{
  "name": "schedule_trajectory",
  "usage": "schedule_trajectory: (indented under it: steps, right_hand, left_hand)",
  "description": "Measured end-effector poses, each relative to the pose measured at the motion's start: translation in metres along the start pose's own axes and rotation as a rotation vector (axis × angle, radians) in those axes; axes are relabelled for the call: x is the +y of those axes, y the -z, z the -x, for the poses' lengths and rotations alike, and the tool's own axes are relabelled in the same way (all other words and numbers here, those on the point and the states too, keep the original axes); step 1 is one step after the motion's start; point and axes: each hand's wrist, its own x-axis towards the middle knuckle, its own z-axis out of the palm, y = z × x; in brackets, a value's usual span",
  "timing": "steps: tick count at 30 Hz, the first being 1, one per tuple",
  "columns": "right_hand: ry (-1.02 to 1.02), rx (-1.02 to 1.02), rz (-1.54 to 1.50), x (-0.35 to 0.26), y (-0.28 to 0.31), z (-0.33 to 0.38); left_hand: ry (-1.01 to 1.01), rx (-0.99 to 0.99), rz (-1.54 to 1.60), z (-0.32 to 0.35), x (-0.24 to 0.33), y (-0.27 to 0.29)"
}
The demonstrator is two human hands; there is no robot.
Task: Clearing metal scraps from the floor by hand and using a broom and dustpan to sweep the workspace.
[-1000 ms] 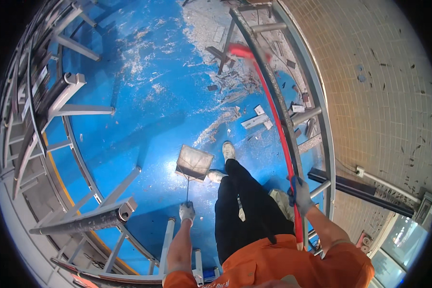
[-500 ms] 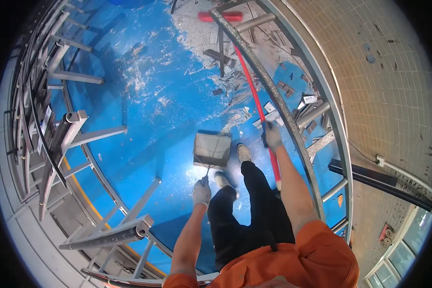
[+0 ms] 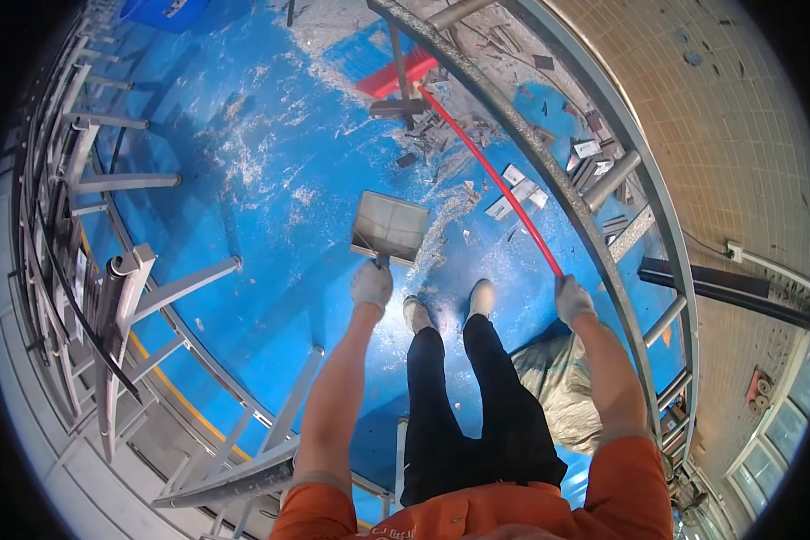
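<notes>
My left hand (image 3: 372, 283), in a pale work glove, is closed round the handle of a grey dustpan (image 3: 391, 225), held out in front of my feet. Gloved as well, my right hand (image 3: 572, 298) grips the end of a long red broom handle (image 3: 495, 177). At the far end, the red broom head (image 3: 398, 74) lies among scrap (image 3: 436, 139) and pale shavings, partly behind a metal rack post. Whether the dustpan touches the floor I cannot tell. White and dark offcuts (image 3: 517, 193) lie beside the broom handle.
A metal rack frame (image 3: 549, 162) curves along my right side, before a tiled wall (image 3: 729, 135). Racks with jutting arms (image 3: 180, 288) line the left. A pale sack (image 3: 562, 387) sits by my right leg. At the far left is a blue tub (image 3: 164, 11).
The broom head has come nearer and slightly left, sweeping scrap with it, while my right hand has moved right and nearer. My left hand has raised the dustpan farther forward. The sack has come into view.
</notes>
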Motion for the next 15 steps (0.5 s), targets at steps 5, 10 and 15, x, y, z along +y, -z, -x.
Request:
schedule_trajectory:
  steps: [5,10,15]
  right_hand:
    - [-0.003,0.03,0.203,0.093,-0.009,0.055]
    - [-0.124,-0.109,0.098,0.129,0.033,0.141]
    - [-0.147,-0.064,-0.047,0.145,0.069,0.225]
  left_hand:
    - [-0.163,0.054,-0.142,-0.043,0.004,0.033]
    - [-0.202,0.014,-0.079,-0.072,0.013,0.052]
    - [-0.194,-0.058,-0.067,-0.086,0.047,0.043]
